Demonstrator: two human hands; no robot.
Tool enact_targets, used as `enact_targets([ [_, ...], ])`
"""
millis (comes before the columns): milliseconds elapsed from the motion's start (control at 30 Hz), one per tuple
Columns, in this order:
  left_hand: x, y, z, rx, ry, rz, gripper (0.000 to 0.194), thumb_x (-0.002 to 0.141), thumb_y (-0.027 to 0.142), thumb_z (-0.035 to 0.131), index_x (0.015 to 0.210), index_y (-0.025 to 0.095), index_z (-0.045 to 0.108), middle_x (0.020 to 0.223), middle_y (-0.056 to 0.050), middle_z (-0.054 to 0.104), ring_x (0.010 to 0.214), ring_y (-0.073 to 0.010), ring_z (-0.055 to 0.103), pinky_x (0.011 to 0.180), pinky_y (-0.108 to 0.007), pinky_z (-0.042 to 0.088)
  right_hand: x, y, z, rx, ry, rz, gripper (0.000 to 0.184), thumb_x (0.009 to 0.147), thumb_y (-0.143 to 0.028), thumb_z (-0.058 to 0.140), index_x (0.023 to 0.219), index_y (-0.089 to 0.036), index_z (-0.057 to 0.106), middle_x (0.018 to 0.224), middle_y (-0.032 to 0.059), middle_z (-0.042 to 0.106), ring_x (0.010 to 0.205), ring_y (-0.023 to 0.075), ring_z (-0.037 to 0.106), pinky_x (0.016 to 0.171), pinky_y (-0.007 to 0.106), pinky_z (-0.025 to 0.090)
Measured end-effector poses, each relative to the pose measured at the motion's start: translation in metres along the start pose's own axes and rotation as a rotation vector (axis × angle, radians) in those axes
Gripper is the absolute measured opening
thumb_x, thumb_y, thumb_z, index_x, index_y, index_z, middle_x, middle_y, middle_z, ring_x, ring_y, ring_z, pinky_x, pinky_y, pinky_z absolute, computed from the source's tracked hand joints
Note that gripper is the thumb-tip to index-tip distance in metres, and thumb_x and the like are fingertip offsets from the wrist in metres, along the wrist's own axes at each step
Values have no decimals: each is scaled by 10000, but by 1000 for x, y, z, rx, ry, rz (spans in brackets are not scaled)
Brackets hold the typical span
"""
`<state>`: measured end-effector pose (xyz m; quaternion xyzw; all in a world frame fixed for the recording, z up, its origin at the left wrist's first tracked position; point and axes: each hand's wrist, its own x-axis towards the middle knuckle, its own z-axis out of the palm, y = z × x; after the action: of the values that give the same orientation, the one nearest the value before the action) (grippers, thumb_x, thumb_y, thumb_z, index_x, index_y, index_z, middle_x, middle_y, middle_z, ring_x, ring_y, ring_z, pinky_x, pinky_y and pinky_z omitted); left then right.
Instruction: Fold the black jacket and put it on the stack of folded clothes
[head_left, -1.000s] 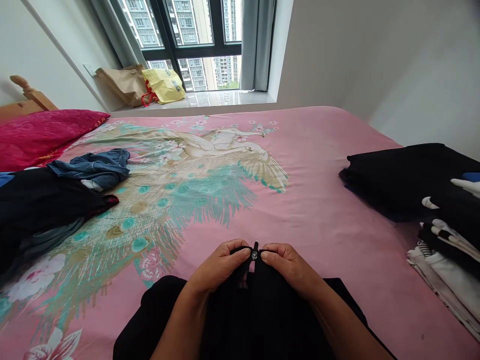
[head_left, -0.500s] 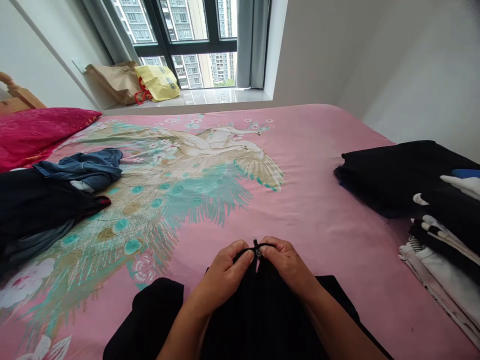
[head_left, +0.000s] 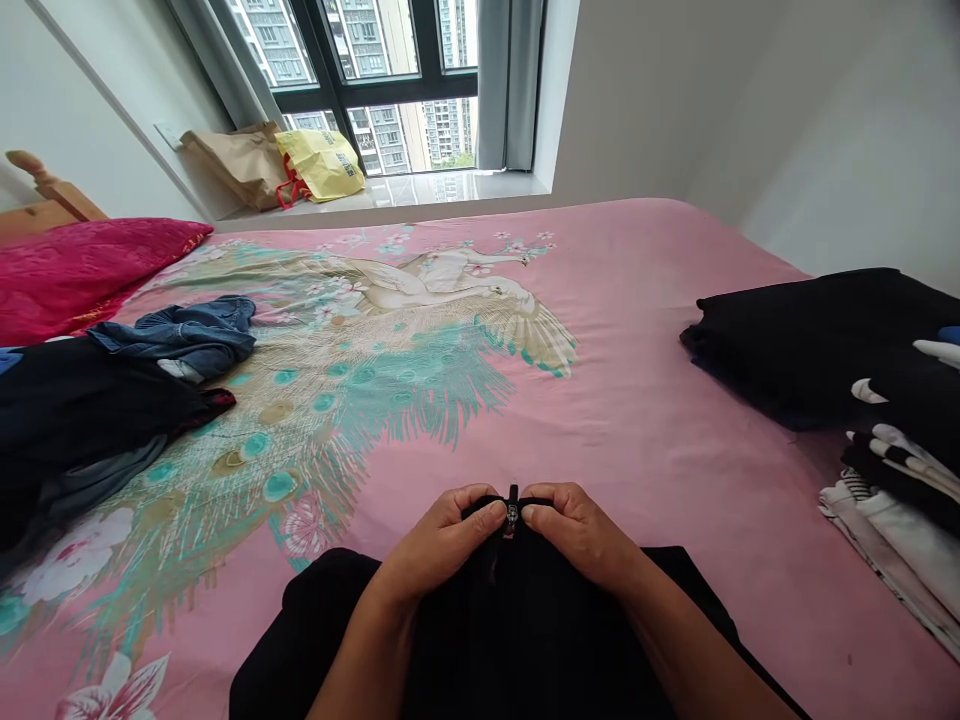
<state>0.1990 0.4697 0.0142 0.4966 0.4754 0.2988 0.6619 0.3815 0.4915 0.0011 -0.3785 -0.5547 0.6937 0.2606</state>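
Note:
A black zip-up jacket [head_left: 525, 620] lies in front of me on the bed, its folded parts spreading out to both sides. My left hand [head_left: 450, 530] pinches the jacket's top edge between thumb and fingers, just left of the zip. On the other side, my right hand [head_left: 577, 525] grips the same edge in a matching pinch. Between the two thumbs sits the metal zip slider [head_left: 511, 515], with its pull hanging down over the black fabric. The lower part of the jacket runs out of view at the bottom.
Folded clothes, mostly black and white, form a stack [head_left: 900, 480] at the right. Loose dark clothes [head_left: 90, 410] and a denim piece [head_left: 187, 335] lie left, near a magenta pillow [head_left: 90, 265]. Paper and yellow bags [head_left: 322, 165] rest on the windowsill beyond the pink bedsheet [head_left: 622, 380].
The zip pull has swung and now hangs lower against the fabric. Both hands keep their pinch on the edge, slightly lower in view. The camera has shifted a little to the left.

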Motion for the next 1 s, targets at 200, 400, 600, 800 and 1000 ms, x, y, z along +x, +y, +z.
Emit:
enact_targets([
  [200, 2, 3, 8, 100, 40, 103, 306, 853, 414, 535, 685, 158, 532, 654, 37, 448, 621, -83, 388, 588, -195, 342, -2, -1, 12, 71, 150, -91, 215, 791, -271, 464, 605, -163, 468, 602, -23, 426, 574, 95, 376, 523, 219, 301],
  [400, 3, -2, 8, 107, -9, 96, 316, 868, 409, 514, 710, 150, 605, 679, 16, 537, 647, -96, 447, 629, -210, 376, -2, -1, 11, 57, 220, -61, 228, 789, -258, 456, 589, -159, 507, 566, -20, 437, 536, 91, 369, 492, 217, 290],
  [600, 1, 0, -3, 167, 154, 198, 307, 831, 356, 591, 1092, 205, 653, 992, -34, 667, 883, -160, 601, 846, -286, 453, 0, -4, 8, 12, 135, -116, 223, 808, -247, 460, 612, -157, 516, 579, -31, 430, 538, 82, 353, 498, 201, 294],
  [800, -4, 6, 2, 274, 216, 336, 242, 808, 226, 613, 1045, 203, 654, 1033, -45, 666, 977, -174, 609, 890, -312, 471, -2, -2, 9, -57, 90, -184, 195, 813, -223, 449, 654, -154, 540, 618, -28, 431, 584, 88, 365, 535, 203, 307],
  [1000, -5, 9, 5, 456, 270, 544, 149, 776, 87, 581, 882, 190, 600, 882, -17, 630, 861, -138, 602, 802, -288, 491, 1, 2, 10, -52, 111, -171, 210, 824, -249, 441, 638, -161, 480, 603, -34, 374, 563, 85, 320, 506, 209, 275],
])
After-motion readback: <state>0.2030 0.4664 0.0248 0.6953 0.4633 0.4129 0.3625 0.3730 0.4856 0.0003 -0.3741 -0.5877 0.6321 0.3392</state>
